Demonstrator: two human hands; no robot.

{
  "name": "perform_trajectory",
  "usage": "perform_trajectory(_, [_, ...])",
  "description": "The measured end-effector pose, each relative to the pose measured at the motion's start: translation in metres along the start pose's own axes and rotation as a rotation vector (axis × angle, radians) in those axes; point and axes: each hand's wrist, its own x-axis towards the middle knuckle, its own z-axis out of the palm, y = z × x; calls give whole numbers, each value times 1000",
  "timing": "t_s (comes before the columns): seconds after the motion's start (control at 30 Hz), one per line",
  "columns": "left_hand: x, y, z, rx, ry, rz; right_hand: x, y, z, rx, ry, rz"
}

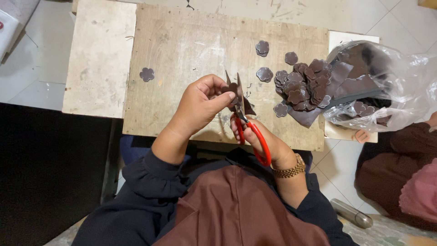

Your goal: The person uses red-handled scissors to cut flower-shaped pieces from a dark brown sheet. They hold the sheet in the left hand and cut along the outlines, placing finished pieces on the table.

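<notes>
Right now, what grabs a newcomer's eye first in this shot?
The red-handled scissors at centre, held in the right hand, blades open on a small dark brown piece pinched by the left hand. Next, the heap of dark brown flower-shaped cutouts on the wooden board, right of the hands. At far right a clear plastic bag holds more dark material.

By the right edge of my wooden board (182,41) lies one clear plastic bag (400,82), crumpled, holding dark brown pieces; I see no labels, signs or screens.
</notes>
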Motion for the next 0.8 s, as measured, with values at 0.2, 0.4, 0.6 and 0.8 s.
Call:
perform_trajectory(0.2, [2,-6,2,-74,3,-22,-2,1,1,42,25,14])
perform_trajectory(0.4, [-1,-14,7,-154,-76,-64,-3,7,-2,74,54,20])
perform_trajectory(0.6, [1,-12,3,-87,-108,-106,-7,6,-8,112,1,60])
perform_trajectory(0.8, [1,-6,0,-95,-120,-170,-6,4,-2,99,35,56])
